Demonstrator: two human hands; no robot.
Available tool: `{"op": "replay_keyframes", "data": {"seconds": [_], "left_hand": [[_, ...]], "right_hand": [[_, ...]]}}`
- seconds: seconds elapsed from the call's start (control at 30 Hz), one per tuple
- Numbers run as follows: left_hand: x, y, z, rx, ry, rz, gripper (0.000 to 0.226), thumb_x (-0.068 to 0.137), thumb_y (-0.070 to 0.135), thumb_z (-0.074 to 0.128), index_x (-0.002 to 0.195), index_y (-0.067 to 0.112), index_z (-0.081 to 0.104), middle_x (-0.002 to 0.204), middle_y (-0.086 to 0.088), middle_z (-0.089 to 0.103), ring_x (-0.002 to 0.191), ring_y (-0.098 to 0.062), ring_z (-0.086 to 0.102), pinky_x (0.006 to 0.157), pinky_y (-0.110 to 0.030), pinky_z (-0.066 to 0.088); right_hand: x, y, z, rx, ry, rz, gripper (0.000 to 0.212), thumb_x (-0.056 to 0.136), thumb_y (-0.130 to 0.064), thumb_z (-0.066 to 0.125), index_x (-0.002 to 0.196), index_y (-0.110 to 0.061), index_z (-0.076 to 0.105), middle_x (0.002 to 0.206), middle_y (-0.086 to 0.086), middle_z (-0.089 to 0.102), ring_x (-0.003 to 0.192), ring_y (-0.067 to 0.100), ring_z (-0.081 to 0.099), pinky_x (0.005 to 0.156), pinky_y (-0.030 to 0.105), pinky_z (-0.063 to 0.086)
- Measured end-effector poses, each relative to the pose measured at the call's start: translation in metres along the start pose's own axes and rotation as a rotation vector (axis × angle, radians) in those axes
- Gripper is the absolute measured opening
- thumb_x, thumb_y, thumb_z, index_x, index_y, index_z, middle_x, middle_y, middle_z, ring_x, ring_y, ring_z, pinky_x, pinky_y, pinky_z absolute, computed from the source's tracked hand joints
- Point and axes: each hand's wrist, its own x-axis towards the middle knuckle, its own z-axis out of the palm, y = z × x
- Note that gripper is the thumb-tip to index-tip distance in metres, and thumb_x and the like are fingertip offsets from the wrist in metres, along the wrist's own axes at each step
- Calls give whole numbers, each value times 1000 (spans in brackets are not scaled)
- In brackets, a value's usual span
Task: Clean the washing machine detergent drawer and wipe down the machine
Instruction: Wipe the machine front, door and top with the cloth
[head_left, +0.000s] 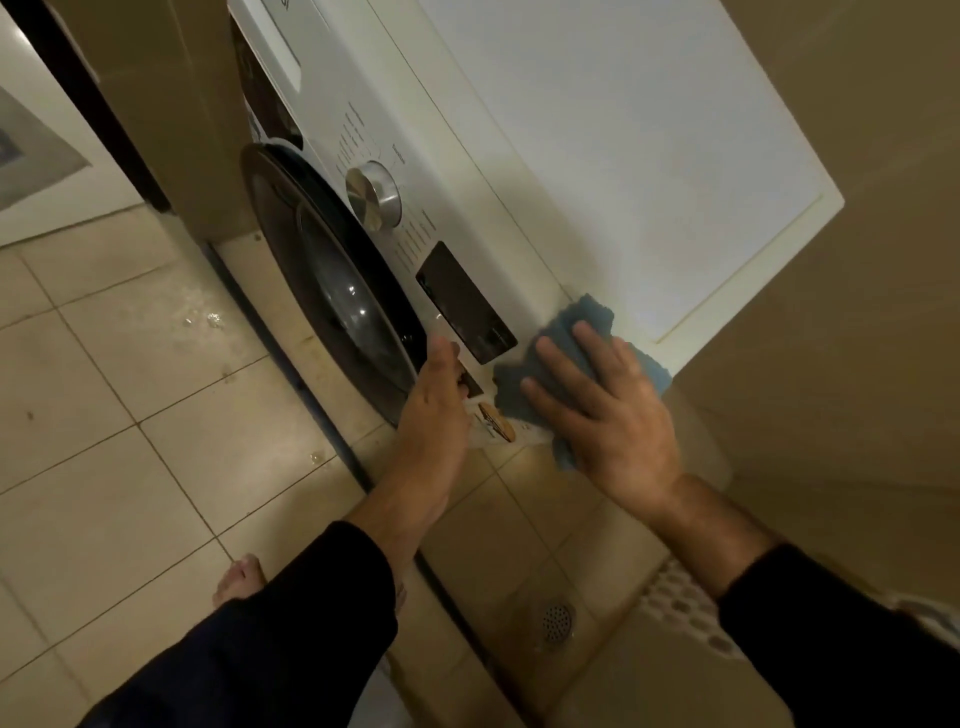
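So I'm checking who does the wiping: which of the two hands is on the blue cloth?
The right hand: its fingers lie spread flat on the blue cloth at the washing machine top's front corner. The left hand touches the front panel, without cloth.

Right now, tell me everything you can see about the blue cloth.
The blue cloth looks like soft, napped microfibre, crumpled rather than folded. It lies over the near front corner of the washing machine, draping from the top edge down the front, beside the dark display panel. The right hand presses on it with straight, spread fingers, covering its middle. Its edges look motion-blurred.
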Motion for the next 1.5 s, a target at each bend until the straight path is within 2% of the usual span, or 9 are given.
{"op": "replay_keyframes", "data": {"seconds": [0.1,0.43,0.5,0.63,0.77,0.93,1.07,1.2,1.5], "left_hand": [[8,-4,-9,4,20,-21,74,91,68,17,149,27,35,153,2,40,134,-14,43,112,-47,37],[15,-6,-18,32,46,-2,70,96,65,17,151,26,32,154,0,38,137,-15,41,115,-46,33],[12,-8,-22,53,55,22,71,95,66,17,151,26,32,153,2,39,136,-14,41,115,-46,33],[9,-17,-38,70,50,31,69,96,65,16,151,27,33,154,2,39,136,-14,42,115,-45,33],[-2,-17,-50,85,59,55,66,98,62,18,152,27,31,150,3,42,133,-12,43,112,-40,36],[-6,-11,-61,93,73,63,64,98,62,18,152,30,31,150,2,43,132,-13,44,112,-45,37],[-4,-3,-57,122,57,93,78,86,74,18,151,33,30,153,4,39,137,-17,41,112,-49,36],[1,-4,-53,141,43,112,89,74,80,19,150,34,33,152,5,40,136,-17,43,112,-50,37],[9,-5,-86,133,67,98,86,77,76,19,149,32,34,149,5,44,134,-16,45,112,-49,37]], "right_hand": [[-1,14,-12,-20,-95,-136,60,84,-10,76,138,-15,50,153,8,38,143,42,29,117,58,22],[15,-35,17,-618,-326,-253,61,96,-16,43,154,-6,26,164,15,13,151,33,9,121,51,-9],[9,-45,36,-526,-473,-225,60,100,-19,40,155,-4,21,164,15,9,152,31,2,119,43,-18],[-7,-60,59,-480,-569,-209,62,97,-17,32,156,-3,14,164,16,3,151,33,-1,121,44,-13],[-22,-58,42,-559,-669,-255,74,92,-21,58,156,-14,22,164,10,11,152,25,6,119,45,-9],[-2,-38,-2,-607,-691,-217,72,90,-18,62,155,-19,29,165,8,12,152,25,1,119,47,-18],[32,-38,-18,-656,-693,-192,75,94,-22,55,157,-15,16,165,11,-2,148,29,-16,114,50,-23],[57,-55,18,-693,-653,-182,77,93,-28,55,157,-11,15,164,16,-2,150,36,-10,115,55,-22],[54,-81,34,-625,-939,-231,69,94,-12,40,157,-9,11,163,17,-10,149,31,-16,113,47,-20]]}}
